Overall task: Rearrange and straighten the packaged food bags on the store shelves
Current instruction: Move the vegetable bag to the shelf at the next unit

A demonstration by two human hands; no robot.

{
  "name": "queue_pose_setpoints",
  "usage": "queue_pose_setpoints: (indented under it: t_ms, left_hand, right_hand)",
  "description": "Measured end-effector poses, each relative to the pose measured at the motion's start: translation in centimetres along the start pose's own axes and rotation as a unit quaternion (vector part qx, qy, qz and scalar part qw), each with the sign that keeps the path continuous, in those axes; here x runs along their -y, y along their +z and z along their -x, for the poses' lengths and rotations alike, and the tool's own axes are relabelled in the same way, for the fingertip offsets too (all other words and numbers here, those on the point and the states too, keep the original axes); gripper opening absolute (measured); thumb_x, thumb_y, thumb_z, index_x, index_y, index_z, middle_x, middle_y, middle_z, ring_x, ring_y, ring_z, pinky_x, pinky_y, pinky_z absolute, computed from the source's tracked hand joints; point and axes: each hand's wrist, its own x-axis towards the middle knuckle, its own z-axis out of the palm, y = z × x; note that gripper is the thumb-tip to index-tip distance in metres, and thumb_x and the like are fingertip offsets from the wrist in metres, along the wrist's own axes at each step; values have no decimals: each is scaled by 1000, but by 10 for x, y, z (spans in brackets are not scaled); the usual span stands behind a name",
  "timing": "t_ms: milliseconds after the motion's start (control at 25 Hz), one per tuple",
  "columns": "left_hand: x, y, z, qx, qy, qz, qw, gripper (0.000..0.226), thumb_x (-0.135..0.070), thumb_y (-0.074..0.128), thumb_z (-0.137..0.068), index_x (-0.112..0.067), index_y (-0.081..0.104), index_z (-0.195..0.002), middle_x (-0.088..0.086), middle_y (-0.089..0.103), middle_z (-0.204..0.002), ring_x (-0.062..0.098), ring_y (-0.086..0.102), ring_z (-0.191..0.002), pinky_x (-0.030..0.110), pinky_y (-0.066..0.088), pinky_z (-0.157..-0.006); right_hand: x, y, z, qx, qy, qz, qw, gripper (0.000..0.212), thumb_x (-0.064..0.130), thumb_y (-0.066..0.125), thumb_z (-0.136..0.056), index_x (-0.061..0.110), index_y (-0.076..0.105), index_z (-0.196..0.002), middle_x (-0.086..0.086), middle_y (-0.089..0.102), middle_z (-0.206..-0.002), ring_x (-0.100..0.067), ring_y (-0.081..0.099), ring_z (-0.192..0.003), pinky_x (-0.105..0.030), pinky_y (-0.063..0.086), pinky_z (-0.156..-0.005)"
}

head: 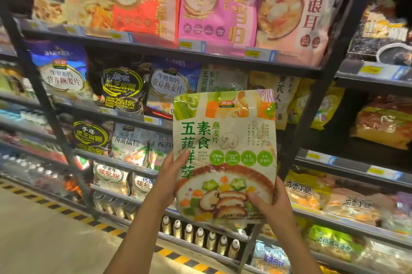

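I hold a large green-and-white oatmeal bag (pixel 225 140) upright in front of the shelves, its front printed with vegetables and a bowl of mushrooms. My left hand (pixel 171 175) grips its lower left edge, thumb on the front. My right hand (pixel 270 204) grips the lower right corner, thumb across the bowl picture. Behind the bag's top, on the second shelf, stands another bag of the same kind (pixel 220 78), mostly hidden.
Dark metal shelves (pixel 200 50) run left to right, packed with upright bags: pink and red ones on top, blue and black ones (pixel 122 88) at the left, yellow ones at the right. Small bottles (pixel 200 235) line the bottom shelf. A yellow-black floor stripe (pixel 66 211) borders the aisle.
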Motion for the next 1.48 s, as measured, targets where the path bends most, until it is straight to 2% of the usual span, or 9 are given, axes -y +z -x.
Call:
queue_pose_setpoints:
  t_ms: [80,200,400,520,680,800,960,1200,1480]
  left_hand:
    - [-8,-5,-12,1,5,-10,1000,57,-56,79,-77,-40,63,-129,-2,67,-137,23,62,-128,57,58,-97]
    - [-17,-9,-34,-15,12,-37,999,52,-57,76,-78,-43,62,-126,-4,66,-136,21,60,-127,57,56,-99]
    - [-43,-17,-101,-8,75,-113,991,27,-46,67,-95,-46,67,-122,-16,76,-120,10,67,-121,50,50,-108]
    - [-63,-12,-142,16,105,-145,984,28,-26,56,-104,-45,60,-124,-29,73,-115,-9,66,-110,36,50,-104]
    - [-86,-4,-203,51,127,-159,978,33,-13,61,-102,-37,59,-125,-26,74,-115,-9,67,-111,16,52,-91]
    - [-86,-2,-244,69,145,-135,978,52,-15,69,-86,-26,58,-135,1,69,-137,18,62,-129,34,48,-107]
    - [-81,9,-285,51,142,-106,983,57,-16,72,-64,-21,63,-121,-4,78,-109,15,72,-107,31,54,-95]
    - [-61,10,-314,23,93,-47,994,48,-2,53,-73,-29,81,-101,-7,80,-99,14,72,-100,27,55,-85]
    - [-56,5,-334,30,60,-72,995,38,-8,59,-90,-24,66,-123,-8,77,-117,13,68,-114,32,51,-95]
  right_hand:
    - [-4,13,-16,-7,1,9,1000,85,40,89,-70,32,48,-144,5,67,-129,-12,69,-110,-24,61,-76]
    - [-7,30,-41,-21,-8,22,1000,103,66,89,-58,36,46,-147,5,61,-139,-17,65,-121,-45,59,-96]
    - [-2,55,-117,-16,-45,15,999,84,21,89,-77,35,46,-148,13,66,-130,-7,64,-116,-31,55,-91]
    - [5,66,-167,-30,-48,12,998,78,18,89,-77,34,48,-141,14,67,-124,-4,64,-111,-32,54,-91]
    - [10,77,-235,-66,-59,10,996,74,8,88,-77,34,47,-132,20,64,-113,6,60,-101,-15,46,-78]
    - [10,82,-275,-101,-49,29,993,69,9,89,-76,24,51,-131,18,63,-107,-9,63,-99,-17,45,-82]
    - [-5,84,-313,-131,-26,67,989,79,16,91,-73,16,51,-142,-3,65,-122,-24,62,-116,-30,46,-91]
    - [-20,82,-330,-113,4,127,985,89,20,95,-69,19,45,-142,-3,57,-130,-26,56,-122,-33,46,-94]
    - [-21,69,-334,-48,-13,203,978,75,28,91,-74,32,49,-135,13,49,-122,-10,52,-112,-32,46,-93]
